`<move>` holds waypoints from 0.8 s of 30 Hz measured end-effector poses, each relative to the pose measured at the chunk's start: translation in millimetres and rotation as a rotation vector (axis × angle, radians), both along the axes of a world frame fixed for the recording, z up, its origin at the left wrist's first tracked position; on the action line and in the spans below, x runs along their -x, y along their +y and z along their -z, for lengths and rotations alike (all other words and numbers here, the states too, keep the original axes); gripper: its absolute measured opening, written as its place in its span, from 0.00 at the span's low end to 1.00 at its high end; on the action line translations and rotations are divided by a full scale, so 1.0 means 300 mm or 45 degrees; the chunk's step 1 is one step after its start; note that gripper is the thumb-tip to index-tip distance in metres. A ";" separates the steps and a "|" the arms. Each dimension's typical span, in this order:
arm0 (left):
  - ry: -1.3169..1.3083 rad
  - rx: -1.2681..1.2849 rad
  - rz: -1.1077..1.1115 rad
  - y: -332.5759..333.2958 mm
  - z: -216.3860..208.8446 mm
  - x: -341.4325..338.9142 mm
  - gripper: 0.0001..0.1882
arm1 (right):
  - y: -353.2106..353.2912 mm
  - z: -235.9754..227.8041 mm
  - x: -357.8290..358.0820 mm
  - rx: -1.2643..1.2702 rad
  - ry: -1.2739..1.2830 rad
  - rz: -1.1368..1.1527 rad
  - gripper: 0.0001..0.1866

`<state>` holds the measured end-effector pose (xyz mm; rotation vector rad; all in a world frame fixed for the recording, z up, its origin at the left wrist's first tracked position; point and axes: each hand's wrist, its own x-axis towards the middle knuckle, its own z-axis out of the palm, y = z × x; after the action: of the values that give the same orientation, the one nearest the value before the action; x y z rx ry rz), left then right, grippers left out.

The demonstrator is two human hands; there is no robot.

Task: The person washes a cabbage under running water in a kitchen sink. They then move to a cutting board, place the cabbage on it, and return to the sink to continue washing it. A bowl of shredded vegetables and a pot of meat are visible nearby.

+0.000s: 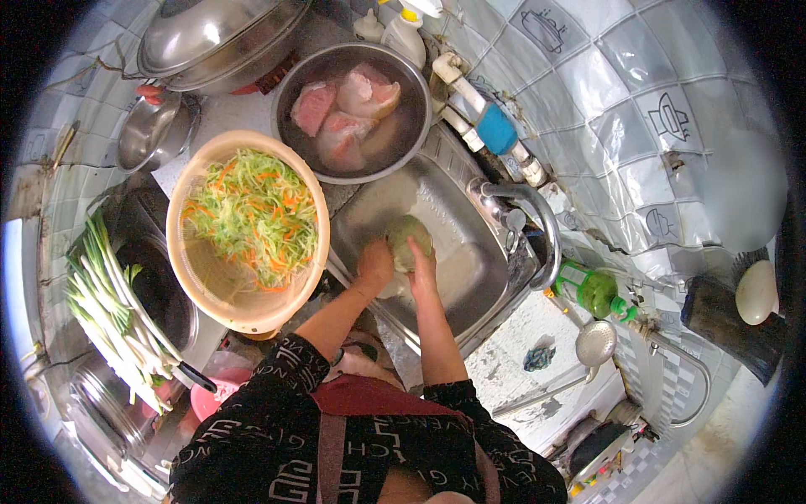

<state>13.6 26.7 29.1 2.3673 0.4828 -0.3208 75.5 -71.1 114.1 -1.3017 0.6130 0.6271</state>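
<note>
Inside the steel sink [475, 296] I hold a round, pale green thing [409, 233], about as wide as a hand; whether it is a vegetable or a bowl I cannot make out. My left hand [375, 259] presses on its left side with bent fingers. From the near right, my right hand [421, 269] grips it, the fingers partly hidden. At the sink's far left corner stands a metal basin [280, 126] holding several pieces of pink raw meat [367, 91] in water. To the left is a peach-coloured colander [186, 267] with shredded green and orange vegetables [256, 214].
A curved faucet [546, 223] reaches over the sink's right side. Green onions [117, 311] lie at far left, next to a black knife handle [198, 377]. A lidded steel pot [210, 42] and a small metal bowl [151, 130] stand behind. A green bottle [592, 290] lies right.
</note>
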 end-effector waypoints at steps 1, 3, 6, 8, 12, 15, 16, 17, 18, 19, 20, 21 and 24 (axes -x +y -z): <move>-0.093 0.008 -0.061 0.004 0.023 -0.004 0.22 | -0.004 0.006 -0.040 0.094 0.066 -0.136 0.37; 0.277 0.437 -0.164 0.008 -0.089 -0.052 0.26 | -0.086 0.085 -0.104 0.319 0.232 -0.351 0.37; 0.604 0.932 -0.310 0.052 -0.221 -0.049 0.28 | -0.078 0.201 -0.106 0.986 -0.387 -0.568 0.36; 0.594 1.010 -0.410 0.057 -0.222 -0.043 0.25 | -0.037 0.216 -0.124 0.903 -0.679 -0.596 0.35; 0.332 0.659 -0.340 0.020 0.017 0.021 0.18 | 0.105 0.196 -0.114 1.065 -0.970 -0.861 0.19; 0.465 0.473 -0.375 -0.026 0.034 0.011 0.16 | 0.120 0.221 -0.078 1.205 -1.105 -0.783 0.13; 0.564 0.430 -0.430 -0.040 -0.001 -0.003 0.15 | 0.097 0.227 -0.072 1.237 -1.064 -0.808 0.13; 0.582 0.416 -0.403 -0.069 0.046 0.013 0.14 | 0.096 0.223 -0.079 1.257 -1.035 -0.842 0.13; 0.597 0.400 -0.386 -0.111 0.147 0.042 0.13 | 0.111 0.225 -0.096 1.290 -1.013 -0.902 0.13; 0.615 0.386 -0.362 -0.141 0.221 0.057 0.12 | 0.117 0.237 -0.109 1.329 -0.986 -0.959 0.13; 0.594 0.410 -0.420 -0.148 0.241 0.049 0.11 | 0.114 0.251 -0.118 1.376 -0.949 -1.007 0.13; 0.573 0.432 -0.479 -0.153 0.262 0.042 0.10 | 0.116 0.268 -0.133 1.413 -0.972 -1.025 0.13; 0.660 0.267 -0.203 -0.143 0.314 0.011 0.10 | 0.155 0.298 -0.185 1.494 -0.954 -1.082 0.15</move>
<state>10.3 -16.2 -65.2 2.0145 0.8277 -0.8741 131.0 -24.6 24.8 -2.7705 -0.3475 0.3462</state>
